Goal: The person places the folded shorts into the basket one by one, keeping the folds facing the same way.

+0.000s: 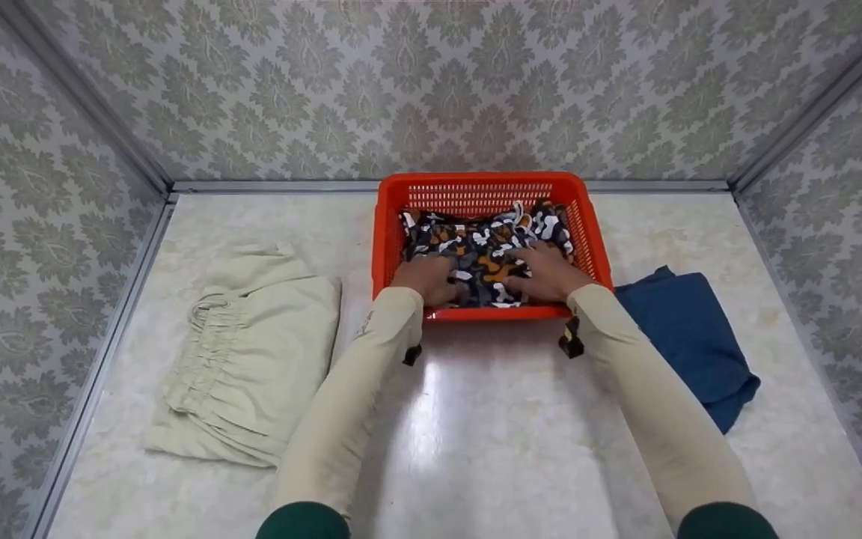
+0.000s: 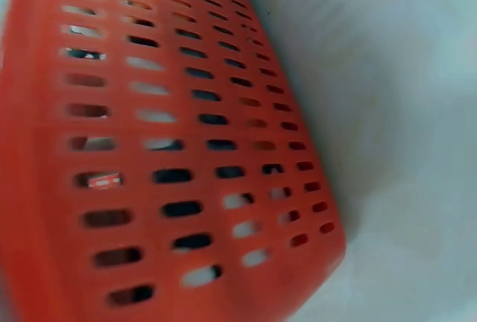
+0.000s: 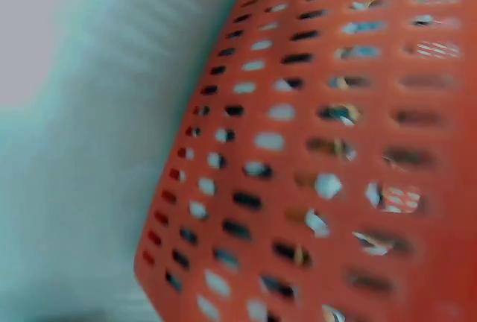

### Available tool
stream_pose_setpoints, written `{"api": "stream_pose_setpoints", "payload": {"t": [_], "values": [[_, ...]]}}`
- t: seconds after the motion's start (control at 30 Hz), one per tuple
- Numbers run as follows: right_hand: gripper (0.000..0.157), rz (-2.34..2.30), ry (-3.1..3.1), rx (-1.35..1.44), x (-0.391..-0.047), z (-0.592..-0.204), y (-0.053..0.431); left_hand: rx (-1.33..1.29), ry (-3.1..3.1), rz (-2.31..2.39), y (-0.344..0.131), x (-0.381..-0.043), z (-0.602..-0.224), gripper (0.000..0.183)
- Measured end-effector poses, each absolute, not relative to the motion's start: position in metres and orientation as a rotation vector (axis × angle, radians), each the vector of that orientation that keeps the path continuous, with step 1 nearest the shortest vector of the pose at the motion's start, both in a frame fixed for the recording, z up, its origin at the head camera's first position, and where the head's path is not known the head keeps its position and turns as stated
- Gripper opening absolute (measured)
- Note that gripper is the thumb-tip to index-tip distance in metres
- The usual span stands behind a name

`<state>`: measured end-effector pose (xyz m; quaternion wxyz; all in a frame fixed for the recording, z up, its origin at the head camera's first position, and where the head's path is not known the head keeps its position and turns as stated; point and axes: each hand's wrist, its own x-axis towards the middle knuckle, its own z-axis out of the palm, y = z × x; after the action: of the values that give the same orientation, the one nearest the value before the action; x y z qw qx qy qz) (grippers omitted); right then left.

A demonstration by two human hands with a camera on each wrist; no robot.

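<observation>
A red plastic basket (image 1: 494,314) stands against the back wall, holding a camouflage-patterned garment (image 1: 480,239) in black, white, grey and orange. Both hands reach over its front rim. My left hand (image 1: 429,278) rests on the front left of the cloth, its fingers partly hidden. The right hand (image 1: 553,274) lies on the front right of the cloth with its fingers spread. In the left wrist view, the slotted basket wall (image 2: 194,132) hides the hand. The right wrist view likewise has the basket wall (image 3: 298,143) in front, with patterned cloth showing through the slots.
Beige elastic-waist trousers (image 1: 266,359) lie folded on the left of the pale tabletop (image 1: 491,434). To the right is a dark blue folded cloth (image 1: 689,329), partly behind the right forearm. Patterned walls (image 1: 446,90) enclose the back and both sides.
</observation>
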<state>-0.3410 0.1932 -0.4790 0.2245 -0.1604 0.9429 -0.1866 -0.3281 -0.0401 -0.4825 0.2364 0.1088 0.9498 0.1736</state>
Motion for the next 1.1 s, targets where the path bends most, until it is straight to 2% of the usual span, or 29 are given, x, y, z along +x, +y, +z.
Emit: {"api": "stream_pose_setpoints", "payload": {"t": [0.27, 0.53, 0.8, 1.1], "values": [[0.035, -0.887, 2.882, -0.546, -0.318, -0.453, 0.227, 0.577, 2.797, 1.124, -0.059, -0.294, -0.449, 0.031], [0.017, -1.175, 3.234, -0.616, -0.257, -0.483, 0.286, 0.762, 2.918, 1.437, -0.082, -0.22, -0.462, 0.018], [0.032, -1.127, 3.192, -0.324, -0.205, -0.539, 0.334, 0.708, 2.845, 1.45, -0.093, -0.156, -0.512, 0.016], [0.053, -0.906, 3.096, -0.116, -0.175, -0.566, 0.362, 0.567, 2.85, 1.551, -0.092, -0.127, -0.54, 0.017]]}}
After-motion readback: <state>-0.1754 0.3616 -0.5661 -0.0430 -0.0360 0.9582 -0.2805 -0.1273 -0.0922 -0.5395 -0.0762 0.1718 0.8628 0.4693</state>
